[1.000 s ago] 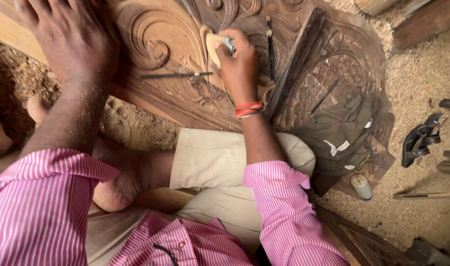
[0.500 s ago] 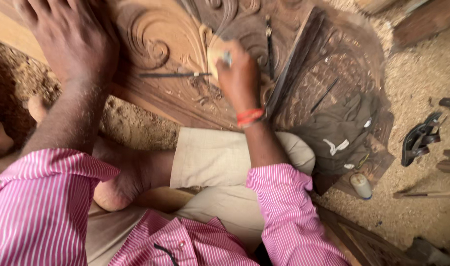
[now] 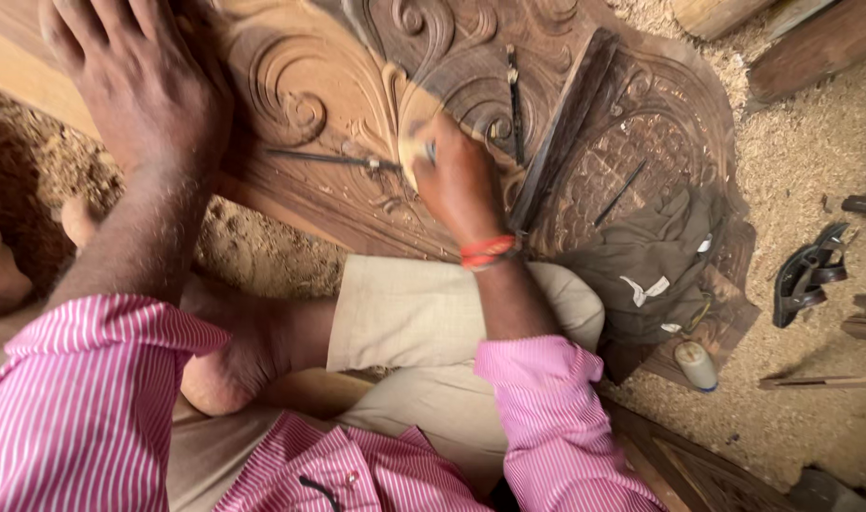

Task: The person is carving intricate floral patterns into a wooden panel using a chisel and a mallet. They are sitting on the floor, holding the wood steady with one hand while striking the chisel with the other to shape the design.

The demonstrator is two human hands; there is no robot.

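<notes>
- Sanding seems to be the work in hand: the right hand [image 3: 461, 180] presses a small pale piece, probably sandpaper [image 3: 416, 133], on the carved wooden panel [image 3: 309, 85].
- I judge the carving itself mostly done, because scrolls and leaf forms are already cut deep over the whole panel; how much smoothing is left I cannot tell.
- Fingers of the right hand are closed around the pale piece, which lies on the carving near the panel's middle.
- Left hand [image 3: 144, 85] lies flat on the panel, fingers spread and holding nothing.
- Thin chisels [image 3: 324, 157] rest on the carving, one just beside the right hand; sawdust [image 3: 793, 123] covers the floor around.
</notes>
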